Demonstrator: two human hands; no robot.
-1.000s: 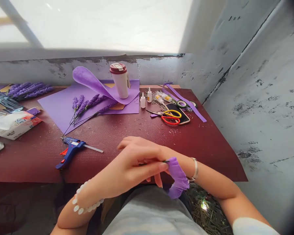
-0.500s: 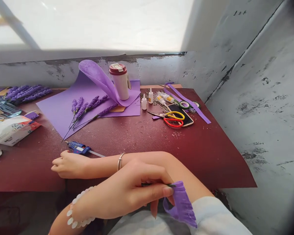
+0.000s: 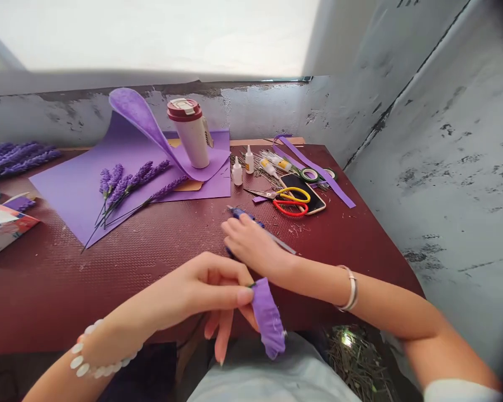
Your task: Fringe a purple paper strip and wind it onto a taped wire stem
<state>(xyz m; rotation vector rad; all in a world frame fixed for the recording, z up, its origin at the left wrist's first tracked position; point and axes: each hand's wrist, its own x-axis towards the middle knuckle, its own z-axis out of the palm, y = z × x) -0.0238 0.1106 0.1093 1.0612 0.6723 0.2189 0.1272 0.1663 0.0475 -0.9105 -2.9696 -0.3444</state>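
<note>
- Maroon textured mat on the table, under both forearms
- Left hand: fingers pinched shut on a dark stem
- Ruffled purple foam strip: hanging from that stem, above the lap
- Right hand: fingers curled closed over a blue hot glue gun

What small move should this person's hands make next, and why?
Probably the right hand should lift the blue glue gun toward the ruffled purple foam strip. That hand is already closed around the gun, and the left hand is pinching the strip at its dark stem end, holding it ready.
</note>
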